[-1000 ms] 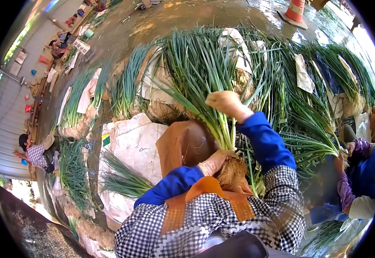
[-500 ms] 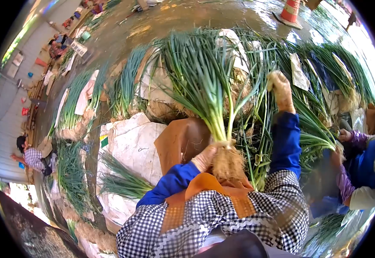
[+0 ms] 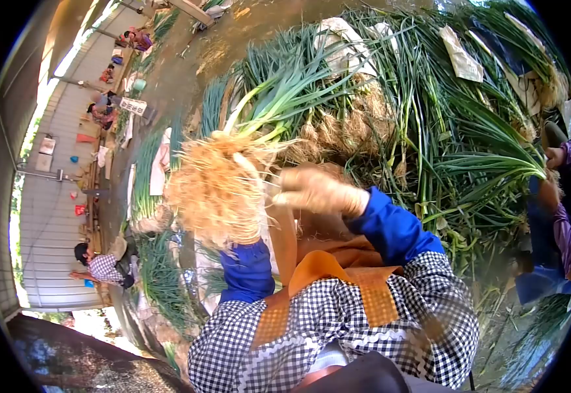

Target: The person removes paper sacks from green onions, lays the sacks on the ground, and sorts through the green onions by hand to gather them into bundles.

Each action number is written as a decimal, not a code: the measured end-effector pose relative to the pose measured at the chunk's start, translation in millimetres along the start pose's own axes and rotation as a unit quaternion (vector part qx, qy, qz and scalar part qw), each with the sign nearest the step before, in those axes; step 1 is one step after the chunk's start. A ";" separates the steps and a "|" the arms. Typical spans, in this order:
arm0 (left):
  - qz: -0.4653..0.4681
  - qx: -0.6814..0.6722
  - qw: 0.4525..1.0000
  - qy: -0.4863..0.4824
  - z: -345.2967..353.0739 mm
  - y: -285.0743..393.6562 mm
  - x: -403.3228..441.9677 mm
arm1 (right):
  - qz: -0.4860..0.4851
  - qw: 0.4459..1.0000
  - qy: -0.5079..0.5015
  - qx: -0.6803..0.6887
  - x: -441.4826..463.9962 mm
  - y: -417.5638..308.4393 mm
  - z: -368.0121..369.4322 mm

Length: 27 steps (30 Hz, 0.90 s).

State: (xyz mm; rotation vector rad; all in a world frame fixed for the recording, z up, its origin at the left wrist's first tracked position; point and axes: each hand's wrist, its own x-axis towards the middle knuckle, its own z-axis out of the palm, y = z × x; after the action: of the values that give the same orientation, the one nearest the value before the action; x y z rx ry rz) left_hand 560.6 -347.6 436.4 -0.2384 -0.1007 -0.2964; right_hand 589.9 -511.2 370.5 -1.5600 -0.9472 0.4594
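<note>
A bunch of green onions (image 3: 269,108) is raised in front of me at the left, its shaggy pale roots (image 3: 217,190) turned toward me and its leaves pointing away. My left hand (image 3: 245,168) is closed around it; most of that hand is hidden behind the roots. Just right of the roots is my right hand (image 3: 321,191), slightly blurred, fingers stretched out to the left and holding nothing that I can see. A brown apron (image 3: 321,229) covers my lap beneath both hands.
More green onions (image 3: 364,118) lie in bundles ahead, with white sacking (image 3: 344,49) on some. At the right, a co-worker's hand (image 3: 555,157) is at another bunch (image 3: 501,164). A person in a checked shirt (image 3: 105,267) is at the far left.
My left hand has swung the bunch up and left, so its roots now face me. My right hand has come down from the far right to beside the roots, its fingers straightening.
</note>
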 end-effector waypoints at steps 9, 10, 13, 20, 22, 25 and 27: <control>0.132 0.058 0.989 0.037 34.0 6.4 14.4 | -0.177 0.854 0.281 0.400 12.8 71.3 -40.1; 0.133 0.080 0.987 0.033 29.0 7.6 16.3 | -0.181 0.890 0.317 0.275 21.5 48.8 -47.1; 0.103 0.104 0.988 0.041 9.3 0.4 14.3 | -0.239 0.937 0.250 0.046 31.8 16.1 -48.8; 0.022 0.101 0.994 0.042 -7.7 -24.2 -19.2 | -0.190 0.936 0.111 -0.274 -43.9 34.0 -42.1; 0.012 0.095 0.994 0.042 -9.3 -25.7 -22.2 | -0.193 0.956 0.110 -0.190 -74.0 65.6 -38.5; 0.002 0.085 0.996 0.041 -12.7 -27.7 -21.4 | -0.089 0.981 0.123 -0.122 -114.3 57.5 -43.3; -0.004 0.082 0.996 0.038 -9.9 -26.7 -21.6 | 0.033 0.980 0.104 0.165 -157.6 80.9 -54.3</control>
State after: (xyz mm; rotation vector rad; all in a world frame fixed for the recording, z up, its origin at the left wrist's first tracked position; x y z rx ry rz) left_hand 532.6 -368.8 429.8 -0.0644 -0.0511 -0.3022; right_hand 562.3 -665.9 272.2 -1.3099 -0.6242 0.4651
